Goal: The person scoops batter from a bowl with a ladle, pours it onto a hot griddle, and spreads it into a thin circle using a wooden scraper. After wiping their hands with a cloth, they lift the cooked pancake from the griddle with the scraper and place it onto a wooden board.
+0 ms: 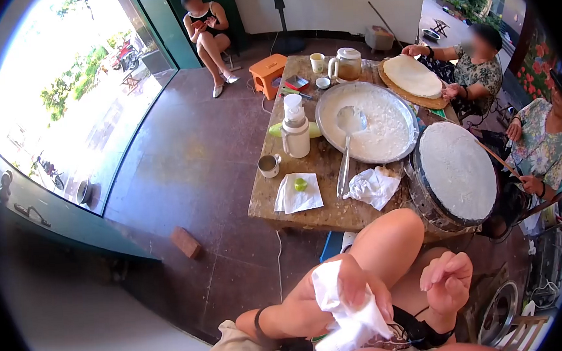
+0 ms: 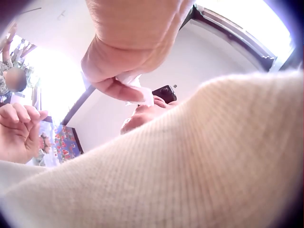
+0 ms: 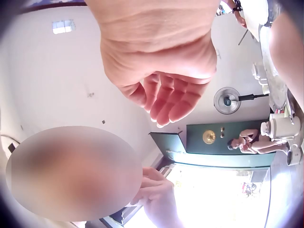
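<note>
My left hand (image 1: 350, 283) holds a white tissue (image 1: 353, 333), which hangs below the fingers close to my body in the head view. In the left wrist view the thumb of that hand (image 2: 133, 47) pinches the tissue (image 2: 141, 94), near a face. Raised above my lap to the right, my right hand (image 1: 447, 282) has loosely bent fingers and nothing in them. The right wrist view shows this hand (image 3: 164, 61) from the wrist side, its fingers (image 3: 175, 102) relaxed.
A wooden table (image 1: 263, 199) bears a basin (image 1: 321, 118) of white batter, a ladle (image 1: 344, 175), a thermos (image 1: 296, 139), a metal mug (image 1: 269, 166), a napkin (image 1: 289, 201) and crumpled paper (image 1: 373, 188). A round white-covered pan (image 1: 459, 171) stands right. Two people sit there. A brick (image 1: 185, 242) lies on the floor.
</note>
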